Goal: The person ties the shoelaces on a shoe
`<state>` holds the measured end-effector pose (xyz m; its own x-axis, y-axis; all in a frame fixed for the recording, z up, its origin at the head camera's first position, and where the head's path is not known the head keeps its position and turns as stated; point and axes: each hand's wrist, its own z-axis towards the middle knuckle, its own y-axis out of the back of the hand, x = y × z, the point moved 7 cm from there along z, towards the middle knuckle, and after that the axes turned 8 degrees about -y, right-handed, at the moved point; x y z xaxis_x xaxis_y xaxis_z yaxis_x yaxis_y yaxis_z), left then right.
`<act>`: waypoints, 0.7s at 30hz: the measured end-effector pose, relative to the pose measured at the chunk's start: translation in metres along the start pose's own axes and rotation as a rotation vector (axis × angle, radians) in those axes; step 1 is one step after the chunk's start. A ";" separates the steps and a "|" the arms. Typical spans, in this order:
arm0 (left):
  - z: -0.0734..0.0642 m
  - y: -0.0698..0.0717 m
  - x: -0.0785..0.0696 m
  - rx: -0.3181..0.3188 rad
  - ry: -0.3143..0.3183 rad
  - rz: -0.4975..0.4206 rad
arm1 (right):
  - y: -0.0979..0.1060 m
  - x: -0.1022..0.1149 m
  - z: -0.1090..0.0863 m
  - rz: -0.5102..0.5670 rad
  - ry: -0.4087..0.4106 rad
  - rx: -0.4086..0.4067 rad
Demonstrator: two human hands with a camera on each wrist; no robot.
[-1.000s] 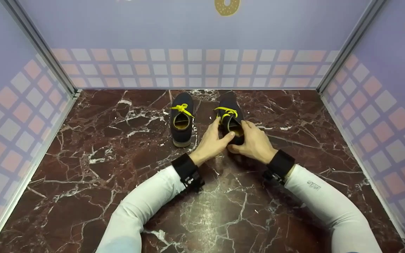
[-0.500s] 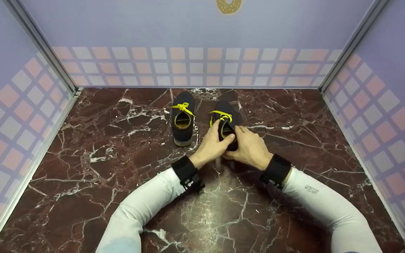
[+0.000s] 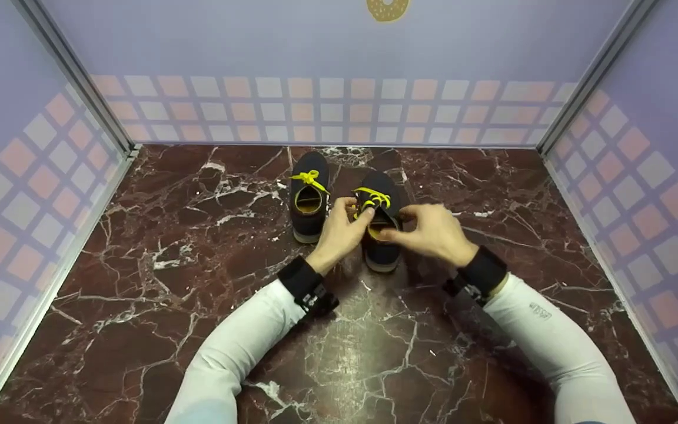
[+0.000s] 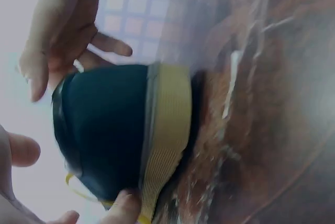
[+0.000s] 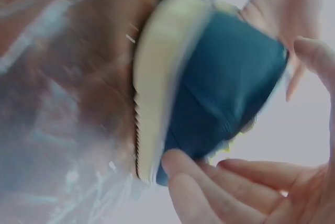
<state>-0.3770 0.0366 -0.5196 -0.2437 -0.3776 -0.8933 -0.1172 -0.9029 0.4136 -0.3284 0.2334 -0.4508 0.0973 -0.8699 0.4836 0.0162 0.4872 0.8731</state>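
A dark navy shoe (image 3: pixel 381 256) with bright yellow laces stands on the floor, toe pointing away, its heel showing a pale ribbed sole (image 4: pixel 170 109). My left hand (image 3: pixel 342 232) is at its left side, fingertips against the side near the lace and thumb near the opening. On its right side lies my right hand (image 3: pixel 436 232), fingertips touching the side low by the sole, thumb raised at the opening and apart from the heel. Neither thumb pinches the shoe. To the left stands the matching shoe (image 3: pixel 308 221), its yellow lace tied in a bow.
The floor (image 3: pixel 168 330) is dark red marble pattern with white veins. A lilac back wall (image 3: pixel 327 53) with pink and white squares rises just beyond the shoes' toes. Similar side walls, a left one (image 3: pixel 27 176) and a right one (image 3: pixel 639 188), enclose the space.
The right shoe has come nearer to me and slightly left, more level with its mate. Both hands have since loosened from it and moved apart to its sides, baring the heel.
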 end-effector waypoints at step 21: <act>0.017 -0.010 0.000 0.043 0.383 -0.202 | -0.014 -0.018 0.064 0.175 -0.111 -0.106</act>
<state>-0.3918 0.0487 -0.5207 0.1623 -0.2506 -0.9544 -0.1679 -0.9601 0.2235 -0.3940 0.2375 -0.4684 -0.0022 -0.7715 0.6362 0.1140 0.6319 0.7667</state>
